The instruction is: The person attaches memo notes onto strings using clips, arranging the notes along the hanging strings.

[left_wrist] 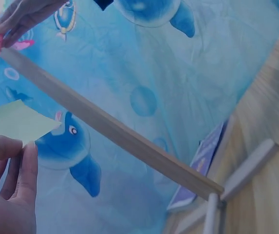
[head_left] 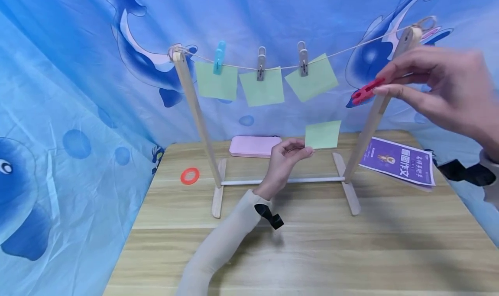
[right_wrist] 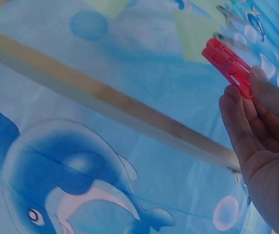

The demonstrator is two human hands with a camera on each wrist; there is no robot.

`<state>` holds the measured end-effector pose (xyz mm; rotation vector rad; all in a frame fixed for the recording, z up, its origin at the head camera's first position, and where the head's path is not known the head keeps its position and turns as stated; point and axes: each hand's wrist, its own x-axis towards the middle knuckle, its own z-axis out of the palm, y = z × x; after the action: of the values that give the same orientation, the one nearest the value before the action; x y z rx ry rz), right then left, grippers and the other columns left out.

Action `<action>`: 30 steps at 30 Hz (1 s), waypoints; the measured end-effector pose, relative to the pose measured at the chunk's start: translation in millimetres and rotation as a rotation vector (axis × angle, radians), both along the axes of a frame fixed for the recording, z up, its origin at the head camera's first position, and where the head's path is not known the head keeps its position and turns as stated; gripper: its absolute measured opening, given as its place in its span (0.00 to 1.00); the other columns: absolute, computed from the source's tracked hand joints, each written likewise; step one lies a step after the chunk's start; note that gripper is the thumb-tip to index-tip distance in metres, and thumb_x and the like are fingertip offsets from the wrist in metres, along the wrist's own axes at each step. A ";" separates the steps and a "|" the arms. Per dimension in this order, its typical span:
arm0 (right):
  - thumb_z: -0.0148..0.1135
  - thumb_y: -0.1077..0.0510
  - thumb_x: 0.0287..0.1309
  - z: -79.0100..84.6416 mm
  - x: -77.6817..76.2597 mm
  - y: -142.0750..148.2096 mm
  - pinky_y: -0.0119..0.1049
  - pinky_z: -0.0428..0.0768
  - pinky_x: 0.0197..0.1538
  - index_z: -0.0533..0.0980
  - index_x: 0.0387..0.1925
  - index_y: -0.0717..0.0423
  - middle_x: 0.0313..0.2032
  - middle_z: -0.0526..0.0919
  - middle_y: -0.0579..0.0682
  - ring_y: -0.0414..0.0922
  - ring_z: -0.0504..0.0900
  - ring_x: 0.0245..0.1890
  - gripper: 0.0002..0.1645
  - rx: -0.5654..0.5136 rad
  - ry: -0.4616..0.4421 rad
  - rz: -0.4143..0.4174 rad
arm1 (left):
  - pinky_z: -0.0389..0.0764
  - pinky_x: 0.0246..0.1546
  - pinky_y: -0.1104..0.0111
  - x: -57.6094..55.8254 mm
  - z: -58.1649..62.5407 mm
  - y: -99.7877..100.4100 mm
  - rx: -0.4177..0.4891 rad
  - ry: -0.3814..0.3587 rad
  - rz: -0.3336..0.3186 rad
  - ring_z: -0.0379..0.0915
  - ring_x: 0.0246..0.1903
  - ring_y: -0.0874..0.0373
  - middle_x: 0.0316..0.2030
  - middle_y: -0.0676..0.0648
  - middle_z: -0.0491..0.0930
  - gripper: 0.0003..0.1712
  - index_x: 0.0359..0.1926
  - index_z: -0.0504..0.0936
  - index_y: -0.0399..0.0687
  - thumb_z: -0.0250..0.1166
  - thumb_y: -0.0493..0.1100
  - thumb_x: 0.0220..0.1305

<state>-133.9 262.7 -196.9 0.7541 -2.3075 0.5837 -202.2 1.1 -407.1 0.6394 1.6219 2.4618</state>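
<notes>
My left hand [head_left: 286, 157] pinches the lower left corner of a green paper note [head_left: 322, 134] between thumb and fingers, below the string [head_left: 352, 48]. Beside the right post, my right hand [head_left: 440, 88] holds a red clothespin [head_left: 366, 91] by one end, its other end pointing left. Three more green notes hang from the string: the left one [head_left: 216, 82] under a light blue clothespin [head_left: 219, 58], the middle one [head_left: 262, 88] and the right one [head_left: 313, 79] under grey clothespins [head_left: 261, 63]. In the right wrist view the red clothespin [right_wrist: 229, 68] sits between thumb and fingertips.
The string runs between two wooden posts [head_left: 196, 114] joined low down by a white rod [head_left: 315, 180]. A pink case [head_left: 255, 146] lies behind the rod, a red ring [head_left: 189, 176] at left, a purple booklet [head_left: 397, 161] at right. A blue patterned curtain [head_left: 78, 92] surrounds the table.
</notes>
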 end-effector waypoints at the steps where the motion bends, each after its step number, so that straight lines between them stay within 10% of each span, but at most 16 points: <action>1: 0.68 0.68 0.64 3.0 -0.8 0.3 0.07 0.70 0.57 0.83 0.51 0.66 0.45 0.82 0.34 0.13 0.74 0.45 0.14 0.001 0.001 -0.007 | 0.88 0.53 0.66 -1.8 3.0 2.5 0.004 0.005 -0.006 0.87 0.41 0.60 0.37 0.53 0.86 0.09 0.45 0.82 0.41 0.66 0.27 0.67; 8: 0.65 0.72 0.64 21.9 -11.4 11.0 0.09 0.71 0.60 0.82 0.52 0.69 0.47 0.72 0.21 0.17 0.77 0.46 0.15 -0.014 0.014 0.006 | 0.85 0.60 0.52 -12.5 22.8 23.4 0.041 0.020 -0.016 0.87 0.40 0.60 0.36 0.55 0.87 0.11 0.43 0.82 0.44 0.66 0.25 0.67; 15: 0.65 0.74 0.62 41.6 -25.2 19.9 0.12 0.73 0.61 0.81 0.56 0.68 0.49 0.71 0.15 0.12 0.76 0.49 0.20 0.010 0.048 -0.001 | 0.88 0.49 0.70 -16.8 35.6 43.7 0.041 0.064 0.013 0.86 0.38 0.65 0.36 0.56 0.85 0.11 0.48 0.80 0.29 0.68 0.26 0.65; 30: 0.70 0.64 0.64 73.3 -57.4 23.2 0.15 0.75 0.61 0.82 0.55 0.64 0.45 0.74 0.13 0.13 0.77 0.49 0.18 -0.008 0.042 -0.040 | 0.87 0.56 0.63 -25.3 74.8 71.9 0.144 0.074 -0.018 0.85 0.39 0.64 0.39 0.54 0.82 0.12 0.51 0.79 0.31 0.66 0.27 0.67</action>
<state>-191.3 286.0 -123.6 0.7081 -2.2754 0.5536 -227.4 73.0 -332.3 0.7697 1.4662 2.5886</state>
